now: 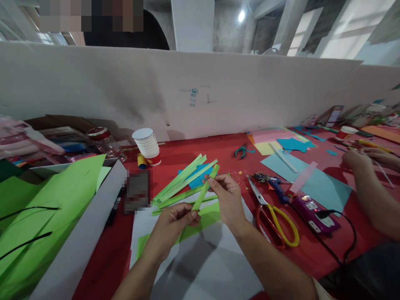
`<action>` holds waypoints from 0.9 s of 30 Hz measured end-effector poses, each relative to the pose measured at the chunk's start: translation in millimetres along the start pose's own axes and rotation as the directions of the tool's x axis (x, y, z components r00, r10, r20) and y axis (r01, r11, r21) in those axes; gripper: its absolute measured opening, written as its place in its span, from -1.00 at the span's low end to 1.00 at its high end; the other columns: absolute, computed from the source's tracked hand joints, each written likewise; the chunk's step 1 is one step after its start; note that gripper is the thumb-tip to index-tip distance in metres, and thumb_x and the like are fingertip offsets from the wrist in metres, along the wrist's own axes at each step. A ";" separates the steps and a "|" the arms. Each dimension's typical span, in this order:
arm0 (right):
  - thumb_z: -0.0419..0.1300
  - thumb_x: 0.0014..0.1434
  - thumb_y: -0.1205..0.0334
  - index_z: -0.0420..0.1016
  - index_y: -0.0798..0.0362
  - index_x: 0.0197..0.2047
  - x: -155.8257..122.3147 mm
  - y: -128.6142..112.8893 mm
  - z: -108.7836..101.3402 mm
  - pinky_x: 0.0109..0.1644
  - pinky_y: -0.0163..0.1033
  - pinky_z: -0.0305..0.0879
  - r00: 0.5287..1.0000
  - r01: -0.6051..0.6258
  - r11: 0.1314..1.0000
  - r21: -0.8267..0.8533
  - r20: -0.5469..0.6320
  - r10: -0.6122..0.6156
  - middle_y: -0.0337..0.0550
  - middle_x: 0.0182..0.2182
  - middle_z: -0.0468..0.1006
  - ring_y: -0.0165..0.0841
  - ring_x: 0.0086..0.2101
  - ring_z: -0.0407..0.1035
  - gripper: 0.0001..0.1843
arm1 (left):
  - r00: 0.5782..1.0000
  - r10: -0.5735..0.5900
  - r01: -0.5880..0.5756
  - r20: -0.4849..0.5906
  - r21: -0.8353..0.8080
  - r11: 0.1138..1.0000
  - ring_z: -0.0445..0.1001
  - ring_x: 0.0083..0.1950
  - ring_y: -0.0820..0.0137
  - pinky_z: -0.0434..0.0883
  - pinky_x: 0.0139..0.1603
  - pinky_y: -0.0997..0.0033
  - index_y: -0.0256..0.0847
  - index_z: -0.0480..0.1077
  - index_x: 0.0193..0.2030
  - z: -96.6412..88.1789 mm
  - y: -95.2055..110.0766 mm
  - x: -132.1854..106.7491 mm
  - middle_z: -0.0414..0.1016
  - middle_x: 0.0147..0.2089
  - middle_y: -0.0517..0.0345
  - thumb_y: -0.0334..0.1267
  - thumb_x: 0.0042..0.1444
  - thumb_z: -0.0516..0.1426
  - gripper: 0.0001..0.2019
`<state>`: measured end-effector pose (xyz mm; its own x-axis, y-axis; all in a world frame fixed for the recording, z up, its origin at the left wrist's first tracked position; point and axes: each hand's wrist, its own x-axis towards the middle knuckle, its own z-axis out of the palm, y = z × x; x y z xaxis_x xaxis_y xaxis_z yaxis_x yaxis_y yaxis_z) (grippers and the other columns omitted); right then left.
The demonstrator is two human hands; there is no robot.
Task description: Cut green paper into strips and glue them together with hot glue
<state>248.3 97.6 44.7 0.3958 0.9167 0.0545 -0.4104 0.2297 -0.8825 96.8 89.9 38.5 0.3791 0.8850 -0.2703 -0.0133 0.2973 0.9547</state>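
Between my two hands a light green paper strip (203,192) is held at a slant. My left hand (176,223) pinches its lower end, and my right hand (227,196) pinches it near the upper end. Below them lies a wider piece of green paper (210,216) on a white sheet (200,266). Several more green strips (179,180) lie in a loose bunch just beyond my hands, partly over a blue piece of paper (197,177). Scissors with red and yellow handles (275,223) rest to the right of my right hand.
A box (103,216) of green sheets stands at left, near stacked paper cups (146,146). At right are a glue gun (278,189), a purple power strip (315,214) with cords, small pliers (240,151) and light blue paper (325,179). Another person's hands (359,162) work there. A white partition (125,91) runs behind.
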 end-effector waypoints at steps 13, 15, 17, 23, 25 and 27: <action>0.39 -0.07 0.23 0.43 0.01 -0.38 8.5 -2.6 -8.2 -0.36 -0.36 0.31 1.000 -0.004 0.989 0.148 -0.030 0.008 -0.30 -0.45 0.59 -0.44 -0.42 0.45 -0.79 | 1.000 0.006 -0.006 -0.003 0.049 0.999 0.44 -0.38 0.43 0.39 -0.29 0.48 -0.23 0.49 -0.44 -1.8 1.4 1.9 0.52 -0.47 0.20 -0.17 -0.19 0.30 -0.81; 0.39 -0.08 0.24 0.44 0.01 -0.39 9.8 -3.4 -9.2 -0.37 -0.37 0.31 0.999 0.027 0.991 0.131 -0.045 -0.021 -0.32 -0.48 0.56 -0.46 -0.43 0.44 -0.79 | 1.000 0.010 -0.009 -0.008 0.068 0.998 0.44 -0.38 0.43 0.39 -0.29 0.48 -0.22 0.50 -0.42 -3.3 0.5 2.1 0.52 -0.45 0.20 -0.17 -0.17 0.29 -0.81; 0.39 -0.08 0.24 0.44 0.02 -0.40 10.3 -4.2 -9.6 -0.39 -0.38 0.30 0.997 0.059 0.993 0.098 -0.057 -0.053 -0.32 -0.50 0.55 -0.47 -0.45 0.41 -0.80 | 1.000 0.014 -0.013 -0.010 0.089 0.996 0.44 -0.38 0.42 0.39 -0.29 0.48 -0.22 0.50 -0.40 -4.6 -0.5 2.3 0.52 -0.43 0.19 -0.17 -0.14 0.28 -0.82; 0.37 -0.07 0.22 0.41 0.00 -0.35 10.6 -7.1 -9.6 -0.41 -0.35 0.27 0.991 0.105 0.994 0.005 -0.078 -0.104 -0.30 -0.48 0.56 -0.45 -0.45 0.39 -0.77 | 0.999 0.037 -0.035 -0.035 0.043 0.998 0.43 -0.40 0.43 0.38 -0.32 0.48 -0.21 0.50 -0.43 -5.5 -0.8 3.0 0.51 -0.44 0.20 -0.17 -0.16 0.30 -0.82; 0.36 -0.06 0.21 0.44 0.00 -0.26 11.3 -8.3 -10.6 -0.41 -0.33 0.28 0.991 0.107 0.994 -0.027 -0.076 -0.109 -0.28 -0.47 0.56 -0.43 -0.45 0.40 -0.73 | 0.997 0.050 -0.048 -0.051 0.038 0.998 0.42 -0.41 0.43 0.39 -0.32 0.48 -0.20 0.51 -0.44 -5.7 -0.6 3.0 0.50 -0.46 0.20 -0.17 -0.17 0.31 -0.83; 0.35 -0.05 0.20 0.47 0.01 -0.18 12.1 -9.3 -11.8 -0.41 -0.31 0.29 0.991 0.110 0.992 -0.057 -0.065 -0.114 -0.25 -0.46 0.57 -0.43 -0.46 0.39 -0.68 | 0.996 0.066 -0.063 -0.062 0.037 0.997 0.42 -0.42 0.43 0.39 -0.33 0.47 -0.20 0.51 -0.45 -6.3 -0.4 2.9 0.51 -0.45 0.20 -0.16 -0.16 0.30 -0.82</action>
<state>266.6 102.7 48.1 0.4920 0.8617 0.1241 -0.3166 0.3099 -0.8965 92.0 94.6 36.6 0.3189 0.9232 -0.2144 -0.0034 0.2273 0.9738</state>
